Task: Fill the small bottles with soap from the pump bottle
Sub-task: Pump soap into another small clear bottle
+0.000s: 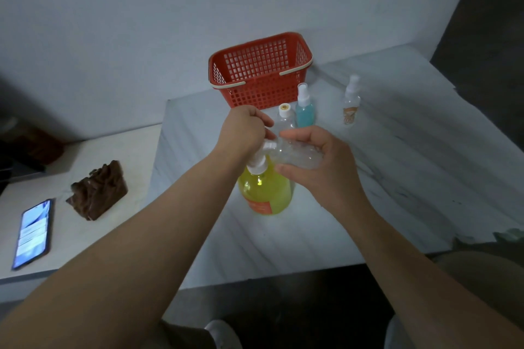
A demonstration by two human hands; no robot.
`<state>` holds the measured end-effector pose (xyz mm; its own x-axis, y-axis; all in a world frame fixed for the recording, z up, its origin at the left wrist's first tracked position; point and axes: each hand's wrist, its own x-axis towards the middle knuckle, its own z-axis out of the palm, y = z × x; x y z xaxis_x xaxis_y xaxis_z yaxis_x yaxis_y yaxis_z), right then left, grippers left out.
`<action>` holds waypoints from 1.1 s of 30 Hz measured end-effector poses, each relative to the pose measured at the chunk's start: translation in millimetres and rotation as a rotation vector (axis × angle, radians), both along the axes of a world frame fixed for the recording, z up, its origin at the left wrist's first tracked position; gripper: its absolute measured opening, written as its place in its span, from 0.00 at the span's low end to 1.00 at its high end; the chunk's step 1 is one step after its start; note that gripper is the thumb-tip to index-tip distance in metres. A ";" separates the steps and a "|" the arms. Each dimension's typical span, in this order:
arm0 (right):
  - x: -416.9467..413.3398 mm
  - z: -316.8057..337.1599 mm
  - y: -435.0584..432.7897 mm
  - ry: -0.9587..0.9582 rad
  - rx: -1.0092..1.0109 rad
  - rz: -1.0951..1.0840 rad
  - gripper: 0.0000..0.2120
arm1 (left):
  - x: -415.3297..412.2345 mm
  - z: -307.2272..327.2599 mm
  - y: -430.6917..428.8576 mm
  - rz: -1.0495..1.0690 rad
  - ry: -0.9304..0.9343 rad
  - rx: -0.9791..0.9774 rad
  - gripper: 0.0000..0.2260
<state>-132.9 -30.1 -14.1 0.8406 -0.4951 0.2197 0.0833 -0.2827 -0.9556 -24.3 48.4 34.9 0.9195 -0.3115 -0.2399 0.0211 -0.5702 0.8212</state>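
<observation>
No legible txt anywhere. Orange label (259, 208) on yellow-filled clear plastic pump bottle (273, 188): too blurred. Tan label (348, 115) on clear plastic spray bottle (351, 99) & lit black smartphone screen (32, 232): unreadable.

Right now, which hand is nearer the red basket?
Left. The left hand is just in front of the red basket; the right hand is nearer the person.

Yellow pump bottle (265, 193), orange label
Red grid-holed basket (261, 71) with cream handles; turquoise spray bottle (305, 115); grey-streaked white table (397, 164); brown block (97, 191)
</observation>
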 end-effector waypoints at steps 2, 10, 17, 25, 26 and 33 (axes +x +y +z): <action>0.0 0.6 0.3 -0.008 -0.011 -0.002 0.23 | -0.5 3.3 -0.3 0.012 0.024 -0.023 0.14; 2.4 -4.1 0.6 -0.019 -0.023 -0.011 0.23 | -0.8 3.8 1.2 0.002 -0.002 -0.009 0.14; 1.5 -7.4 -2.3 -0.020 -0.026 0.019 0.23 | -2.9 1.7 3.7 -0.032 0.022 0.033 0.15; 5.0 -12.2 -5.5 -0.004 -0.011 0.027 0.23 | 2.2 -8.3 1.1 -0.016 0.013 0.031 0.15; 4.9 -12.8 -5.5 -0.005 -0.001 0.032 0.23 | 2.5 -9.2 1.5 -0.014 0.008 0.030 0.15; 4.9 -11.7 -5.0 -0.020 0.016 0.041 0.23 | 4.4 -12.2 1.6 0.005 -0.022 0.018 0.14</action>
<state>-128.0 -35.1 -25.7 0.8559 -0.4637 0.2288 0.1133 -0.2637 -0.9579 -19.9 50.0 22.7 0.9259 -0.3031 -0.2254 0.0061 -0.5847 0.8113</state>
